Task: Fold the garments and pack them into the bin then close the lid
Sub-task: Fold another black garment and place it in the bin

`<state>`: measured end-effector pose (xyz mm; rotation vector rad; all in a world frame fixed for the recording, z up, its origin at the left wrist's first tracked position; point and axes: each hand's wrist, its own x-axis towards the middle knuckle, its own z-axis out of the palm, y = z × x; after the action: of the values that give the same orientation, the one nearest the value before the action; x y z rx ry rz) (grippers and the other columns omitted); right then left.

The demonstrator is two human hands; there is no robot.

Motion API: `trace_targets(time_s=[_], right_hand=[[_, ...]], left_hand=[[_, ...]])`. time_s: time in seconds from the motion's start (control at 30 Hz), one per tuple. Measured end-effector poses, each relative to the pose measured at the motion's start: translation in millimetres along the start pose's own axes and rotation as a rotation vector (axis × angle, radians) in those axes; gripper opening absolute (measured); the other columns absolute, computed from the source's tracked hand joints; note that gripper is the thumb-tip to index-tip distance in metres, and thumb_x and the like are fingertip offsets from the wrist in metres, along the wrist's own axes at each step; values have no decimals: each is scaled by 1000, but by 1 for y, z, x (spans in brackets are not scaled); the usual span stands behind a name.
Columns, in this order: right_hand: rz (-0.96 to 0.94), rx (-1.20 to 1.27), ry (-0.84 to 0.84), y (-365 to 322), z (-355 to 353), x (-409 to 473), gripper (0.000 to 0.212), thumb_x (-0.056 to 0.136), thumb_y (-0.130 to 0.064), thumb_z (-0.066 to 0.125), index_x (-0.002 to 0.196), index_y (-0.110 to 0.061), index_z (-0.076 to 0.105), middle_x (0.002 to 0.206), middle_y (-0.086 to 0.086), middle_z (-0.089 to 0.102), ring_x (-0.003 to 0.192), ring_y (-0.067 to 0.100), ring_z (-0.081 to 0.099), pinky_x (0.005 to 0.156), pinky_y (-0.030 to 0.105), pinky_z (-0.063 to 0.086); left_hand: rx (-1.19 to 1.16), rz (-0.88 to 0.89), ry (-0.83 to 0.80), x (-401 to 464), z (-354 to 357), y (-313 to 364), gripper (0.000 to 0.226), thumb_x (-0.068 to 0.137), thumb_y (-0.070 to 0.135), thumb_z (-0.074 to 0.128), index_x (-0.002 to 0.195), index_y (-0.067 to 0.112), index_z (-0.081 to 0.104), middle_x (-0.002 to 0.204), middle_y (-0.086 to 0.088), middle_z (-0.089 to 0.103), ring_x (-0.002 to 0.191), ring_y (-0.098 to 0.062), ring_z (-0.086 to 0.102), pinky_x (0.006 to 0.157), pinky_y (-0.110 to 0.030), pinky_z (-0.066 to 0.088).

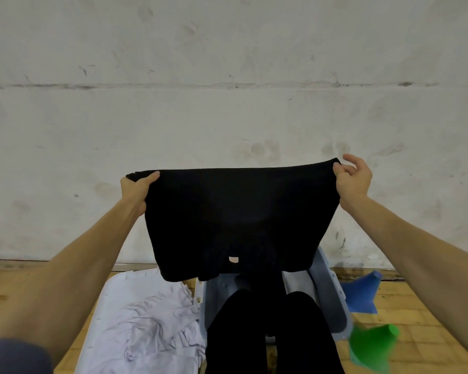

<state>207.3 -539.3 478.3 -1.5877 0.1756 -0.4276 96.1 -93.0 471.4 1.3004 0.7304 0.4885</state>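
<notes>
A black garment (235, 220) hangs spread out in the air in front of me, with a small pale label near its lower edge. My left hand (135, 188) grips its upper left corner. My right hand (353, 176) pinches its upper right corner between thumb and finger, the other fingers loosely spread. Below it stands the grey-blue bin (327, 287), its lower part hidden by black cloth (270, 333) that hangs down in two long parts in front of it. A crumpled white garment (157, 319) lies on the white lid (111, 290) to the bin's left.
A stained white wall (227, 90) rises close behind. The floor (422, 330) is wooden. A blue cone-shaped object (362, 292) and a green one (370, 346) lie on the floor right of the bin.
</notes>
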Motion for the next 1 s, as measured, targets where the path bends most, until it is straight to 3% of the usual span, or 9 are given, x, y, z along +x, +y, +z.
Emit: trace_targets(time_s=[0.07,0.13,0.23,0.37,0.5,0.57,0.7,0.87,1.0], right_hand=[[19,1,6,6,0,2,29,93,-16,63,121,-23,59,104,11,68,94,23,66,88,35,56],[40,5,-2,11,0,2,30,92,-16,64,121,-24,59,103,9,69,94,22,67,88,34,55],[86,27,27,20,0,5,27,92,-13,64,118,-22,63,102,8,68,93,20,67,88,32,56],[186,50,121,34,-3,12,20,90,-10,65,108,-18,68,88,-1,66,91,20,67,90,35,56],[216,47,167,48,-7,14,19,91,-8,64,107,-16,69,85,-4,63,88,18,65,89,31,56],[207,46,155,51,-8,14,19,91,-8,64,108,-15,69,86,-4,64,89,18,65,87,29,56],[189,20,95,57,-7,15,19,90,-9,66,107,-15,70,91,1,68,93,21,68,86,29,56],[365,149,-38,56,-6,13,21,89,-7,69,109,-13,70,94,6,68,85,18,68,75,28,59],[498,83,162,78,-11,18,32,89,-6,68,121,-6,63,110,14,62,98,26,63,88,34,55]], left_hand=[[-1,-126,13,5,-2,-10,90,74,27,85,139,3,28,121,-14,52,104,-31,63,79,-44,59],[-4,-229,-11,10,-4,-20,92,70,35,87,138,2,34,120,-14,56,98,-30,66,76,-44,59],[160,-206,-118,7,-1,-30,47,89,38,69,119,4,55,114,-13,64,91,-26,67,76,-38,56],[167,7,-142,8,8,-35,24,91,19,68,113,12,61,117,-11,63,95,-23,65,70,-30,54],[32,-56,-41,18,14,-38,65,80,12,80,134,7,44,119,-13,56,98,-25,63,74,-35,55],[-3,-182,-91,26,12,-43,75,73,19,86,135,1,48,121,-13,62,99,-27,67,74,-36,57],[134,-403,-253,33,13,-60,57,76,26,83,122,-1,61,117,-15,68,99,-26,69,69,-33,57],[94,-414,-340,28,18,-71,36,95,40,60,116,11,63,108,-6,69,94,-18,66,75,-31,53],[-35,-402,-238,34,13,-81,37,103,36,46,129,12,56,111,-6,67,90,-18,66,69,-32,52]])
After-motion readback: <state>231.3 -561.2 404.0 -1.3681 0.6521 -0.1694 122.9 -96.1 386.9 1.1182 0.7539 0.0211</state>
